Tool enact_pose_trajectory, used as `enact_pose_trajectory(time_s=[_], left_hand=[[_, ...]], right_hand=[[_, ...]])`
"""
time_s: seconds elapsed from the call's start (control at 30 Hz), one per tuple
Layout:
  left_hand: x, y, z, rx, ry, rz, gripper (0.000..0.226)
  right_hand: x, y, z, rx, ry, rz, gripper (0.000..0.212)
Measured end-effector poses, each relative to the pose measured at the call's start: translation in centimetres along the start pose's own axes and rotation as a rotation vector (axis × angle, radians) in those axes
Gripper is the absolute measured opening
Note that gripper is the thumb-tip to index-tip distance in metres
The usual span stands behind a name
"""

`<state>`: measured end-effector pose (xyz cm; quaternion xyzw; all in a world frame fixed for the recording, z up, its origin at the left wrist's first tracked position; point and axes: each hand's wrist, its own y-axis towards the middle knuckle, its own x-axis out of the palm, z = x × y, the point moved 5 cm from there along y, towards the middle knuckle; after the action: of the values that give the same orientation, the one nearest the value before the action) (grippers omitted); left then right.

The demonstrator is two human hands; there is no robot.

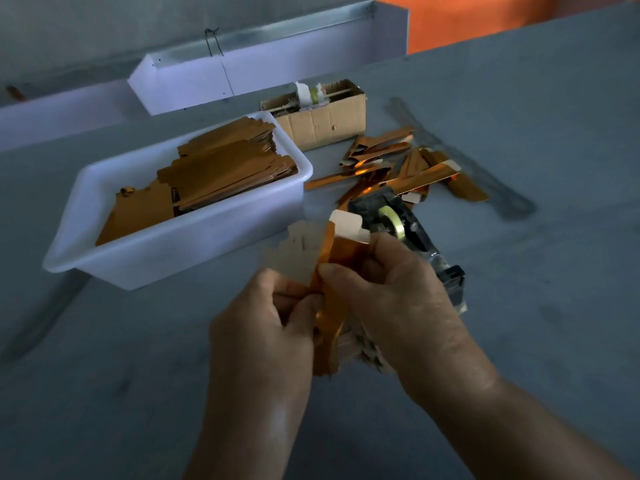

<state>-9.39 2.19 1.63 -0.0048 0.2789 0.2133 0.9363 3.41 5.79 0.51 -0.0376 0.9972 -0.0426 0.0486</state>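
Two hands [266, 327] [398, 299], one tub [180, 261], one box [325, 123], one dispenser [398, 216], many gold cartons [221, 168]

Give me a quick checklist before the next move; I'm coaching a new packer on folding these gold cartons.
1. Grip: the left hand and the right hand both hold the gold carton: ok.
2. Fold closed: not ok, the pale flaps stand open.
3. Reach: the tape dispenser sits just behind the right hand: ok.
4. Free tape end ready to pull: cannot tell.
5. Stock: flat blanks fill the white tub: ok.
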Motion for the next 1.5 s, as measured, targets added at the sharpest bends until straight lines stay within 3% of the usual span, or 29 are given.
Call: enact_pose_trajectory(time_s=[0.13,0.3,0.4,0.5,0.57,0.63,0.83,1.0,1.1,1.37,1.5], left_hand=[[0.4,0.0,0.0,-0.011,-0.082,-0.125,0.013],[0.8,-0.3,0.0,-0.139,-0.359,-0.312,0.004],[0.9,-0.5,-0.3,-0.211,-0.507,-0.308,0.02],[0.9,-0.6,-0.7,-0.216,-0.518,-0.277,0.027],[1.1,-0.7,-0.8,-0.214,-0.506,-0.28,0.03],[1.4,-0.9,-0.5,-0.217,-0.512,-0.302,0.026],[2.9,-1.2,-0.2,-0.263,-0.554,-0.36,0.018],[4.0,-1.7,1.1,-0.249,-0.588,-0.403,0.011],[4.9,-1.7,1.6,-0.237,-0.591,-0.393,0.022],[6.6,-2.1,2.3,-0.254,-0.59,-0.343,0.025],[6.6,-1.8,2.1,-0.244,-0.585,-0.32,0.025]], right_hand=[[-1.0,0.4,-0.6,-0.04,-0.121,-0.015,0.02],[-2.9,1.2,-1.4,-0.001,0.005,-0.194,0.012],[-6.0,1.2,-2.8,-0.114,0.121,-0.075,0.012],[-9.5,1.2,-2.6,-0.259,-0.325,0.161,0.006],[-10.3,1.3,-1.0,-0.155,-0.516,0.149,0.014],[-9.9,1.5,0.5,-0.035,-0.505,0.059,0.012],[-9.2,1.8,1.3,0.015,-0.445,-0.025,0.009],[-9.7,2.5,2.3,0.13,-0.265,-0.014,0.011],[-9.7,2.3,2.6,0.168,-0.192,0.005,0.01],[-8.7,1.4,1.9,0.033,-0.108,0.1,0.011],[-9.5,0.5,2.7,0.122,0.08,0.072,0.01]])
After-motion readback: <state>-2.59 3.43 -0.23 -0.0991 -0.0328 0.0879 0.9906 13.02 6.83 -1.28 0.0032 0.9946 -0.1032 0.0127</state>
